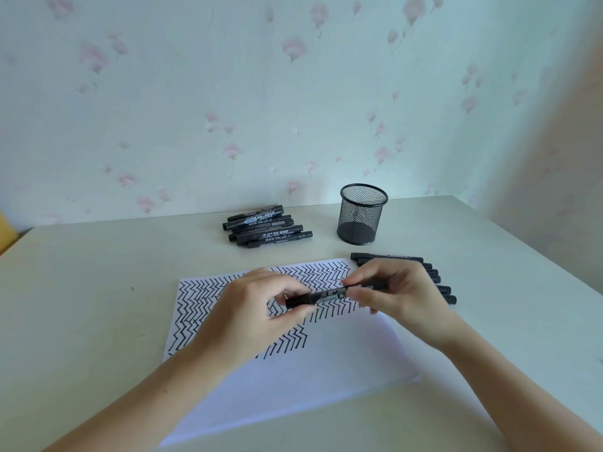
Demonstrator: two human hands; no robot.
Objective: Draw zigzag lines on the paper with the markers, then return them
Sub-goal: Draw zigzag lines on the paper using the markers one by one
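A black mesh cup (363, 214) stands far right, a marker pile (266, 226) far centre, a marker row (424, 275) right of the paper (293, 380). Above its zigzags, left hand (257, 308) and right hand (388, 295) pinch a black marker (321, 296) by its ends. Pale table (81, 305), floral wallpaper (195, 93).

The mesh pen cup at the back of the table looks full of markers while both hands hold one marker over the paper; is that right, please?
Not quite. The head view shows the mesh pen cup empty; the other markers lie on the table. The rest holds: the left hand and right hand hold one marker over the paper.
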